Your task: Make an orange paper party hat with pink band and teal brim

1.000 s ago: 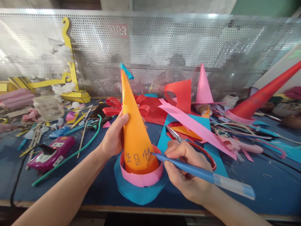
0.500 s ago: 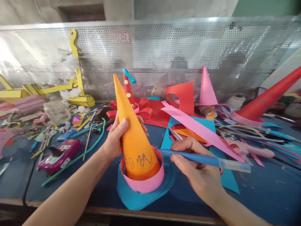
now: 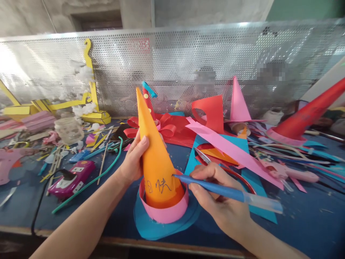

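Note:
An orange paper cone (image 3: 157,158) stands inside a pink paper ring (image 3: 168,214) on a blue paper brim (image 3: 159,230). Dark handwritten characters run across the cone's lower part. My left hand (image 3: 136,156) is wrapped round the cone's left side, its thumb on the front and its other fingers partly hidden behind. Between the fingers of my right hand (image 3: 219,190) is a blue pen (image 3: 215,187), its tip at the cone's surface to the right of the writing.
A purple power strip (image 3: 71,180) and teal strip (image 3: 105,176) lie left. Scissors (image 3: 202,155), coloured paper and a pink strip (image 3: 231,151) are right. Behind stand a pink cone (image 3: 238,102), a red cone hat (image 3: 309,115) and a perforated metal screen (image 3: 172,54).
The cone has turned and shifted slightly, with my left hand still round it. My right hand has moved left, bringing the pen tip to the cone.

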A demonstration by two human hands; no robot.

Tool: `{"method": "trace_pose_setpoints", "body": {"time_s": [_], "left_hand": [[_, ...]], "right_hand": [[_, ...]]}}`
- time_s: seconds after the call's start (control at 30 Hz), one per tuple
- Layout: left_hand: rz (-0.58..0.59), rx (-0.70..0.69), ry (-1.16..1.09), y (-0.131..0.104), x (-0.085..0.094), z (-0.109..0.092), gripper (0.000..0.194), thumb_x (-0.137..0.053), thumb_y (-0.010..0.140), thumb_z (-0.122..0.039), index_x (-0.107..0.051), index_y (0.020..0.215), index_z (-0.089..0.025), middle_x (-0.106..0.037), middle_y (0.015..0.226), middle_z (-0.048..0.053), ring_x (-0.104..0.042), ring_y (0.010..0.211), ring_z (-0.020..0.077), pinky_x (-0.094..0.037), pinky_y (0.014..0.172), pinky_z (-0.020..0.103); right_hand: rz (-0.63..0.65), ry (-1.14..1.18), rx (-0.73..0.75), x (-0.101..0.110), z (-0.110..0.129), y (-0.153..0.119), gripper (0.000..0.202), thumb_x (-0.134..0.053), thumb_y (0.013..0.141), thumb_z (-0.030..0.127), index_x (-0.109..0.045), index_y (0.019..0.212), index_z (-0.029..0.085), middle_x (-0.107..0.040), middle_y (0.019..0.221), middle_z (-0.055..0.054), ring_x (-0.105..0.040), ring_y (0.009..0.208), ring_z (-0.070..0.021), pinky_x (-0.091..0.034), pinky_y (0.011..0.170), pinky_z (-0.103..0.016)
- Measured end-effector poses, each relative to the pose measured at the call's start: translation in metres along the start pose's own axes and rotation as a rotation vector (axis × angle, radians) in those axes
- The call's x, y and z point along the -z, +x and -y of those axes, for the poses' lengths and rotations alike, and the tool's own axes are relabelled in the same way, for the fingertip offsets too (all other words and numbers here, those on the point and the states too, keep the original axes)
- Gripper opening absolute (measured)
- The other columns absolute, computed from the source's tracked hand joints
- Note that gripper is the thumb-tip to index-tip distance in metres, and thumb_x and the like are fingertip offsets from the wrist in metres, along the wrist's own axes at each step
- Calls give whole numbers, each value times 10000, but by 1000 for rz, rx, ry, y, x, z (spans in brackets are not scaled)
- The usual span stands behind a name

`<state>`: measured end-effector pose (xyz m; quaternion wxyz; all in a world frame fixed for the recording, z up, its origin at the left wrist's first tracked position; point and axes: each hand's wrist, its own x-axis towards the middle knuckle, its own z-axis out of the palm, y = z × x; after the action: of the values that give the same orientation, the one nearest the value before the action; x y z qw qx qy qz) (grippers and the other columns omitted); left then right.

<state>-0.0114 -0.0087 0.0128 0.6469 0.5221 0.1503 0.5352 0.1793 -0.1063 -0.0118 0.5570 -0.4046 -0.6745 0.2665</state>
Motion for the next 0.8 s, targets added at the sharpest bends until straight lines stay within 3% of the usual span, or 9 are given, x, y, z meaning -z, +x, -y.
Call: {"method": "trace_pose_setpoints", "body": {"time_s": [0.2,0.37,0.6,0.8], "left_hand": [[-3,17,-1,0,0,1,644,-658,790,-559,-420,1323,-288,-661,889,40,-665,712,235,-557,637,362],[-23,0,-14,0,-1,1,601,-663,799,-524,-439,1303,-284,-658,927,29,-665,748,214,-563,653,333],[-3,43,30,-1,-2,-2,622,-676,765,-584,-475,1233,-227,-667,875,44,-674,700,227,-570,619,344],[-12,0,-6,0,0,1,627,-679,785,-531,-440,1302,-270,-664,923,32,-671,777,214,-574,660,320]], "right_hand": [[-9,0,33,-2,0,0,88,-609,881,201,-533,870,243,-499,614,63,-423,482,-80,-353,438,-220],[75,24,42,0,-1,-4,102,-603,871,180,-521,862,240,-490,645,55,-436,503,-90,-336,444,-236],[21,1,-13,3,-6,-3,103,-598,884,190,-516,868,250,-476,603,63,-410,491,-97,-321,443,-243],[118,-19,39,5,-6,-4,119,-577,872,179,-486,828,242,-465,640,57,-398,517,-99,-303,467,-256]]}}
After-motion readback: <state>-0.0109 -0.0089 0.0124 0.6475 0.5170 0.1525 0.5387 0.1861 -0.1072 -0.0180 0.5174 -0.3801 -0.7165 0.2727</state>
